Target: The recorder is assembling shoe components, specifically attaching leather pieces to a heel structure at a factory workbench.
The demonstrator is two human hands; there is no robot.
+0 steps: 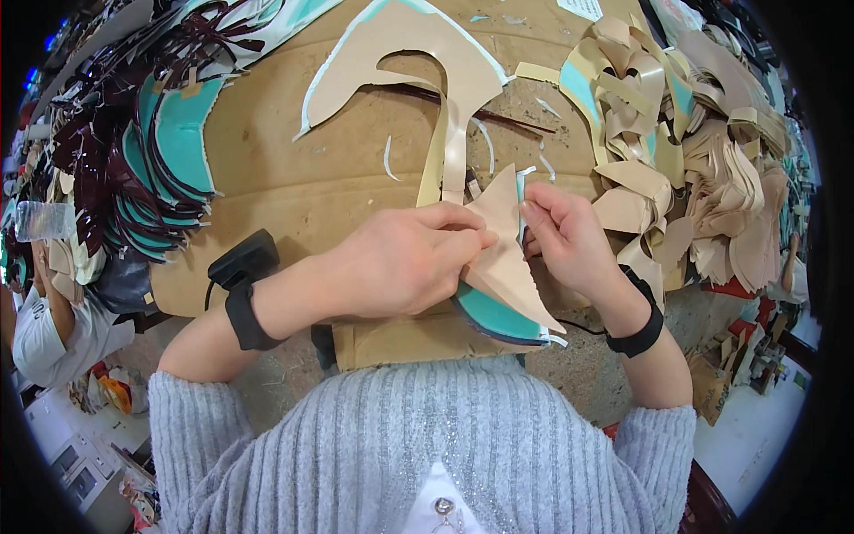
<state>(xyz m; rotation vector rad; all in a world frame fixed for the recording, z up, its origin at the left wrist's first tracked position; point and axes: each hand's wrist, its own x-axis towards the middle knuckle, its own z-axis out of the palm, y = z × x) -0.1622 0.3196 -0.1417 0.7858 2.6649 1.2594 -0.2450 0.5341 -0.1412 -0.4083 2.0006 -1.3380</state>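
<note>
A beige cut leather piece [505, 258] with pointed corners is held in front of my body by both hands. My left hand [405, 258] lies across its left side, thumb and fingers closed on it. At its right edge, my right hand [565, 233] pinches the border, where a narrow white strip and some turquoise backing show. Beneath it a turquoise piece with a dark rim [498, 313] sticks out toward me. A long beige strap runs from near my left fingers up to a larger curved beige leather piece [474, 76] lying flat on the cardboard.
Cardboard [258, 133] covers the table, with white trimmings [389, 158] on it. Dark red and turquoise pieces [169, 160] are heaped on the left, beige pieces [721, 196] on the right. Another person's arm and white sleeve [58, 334] show at the far left.
</note>
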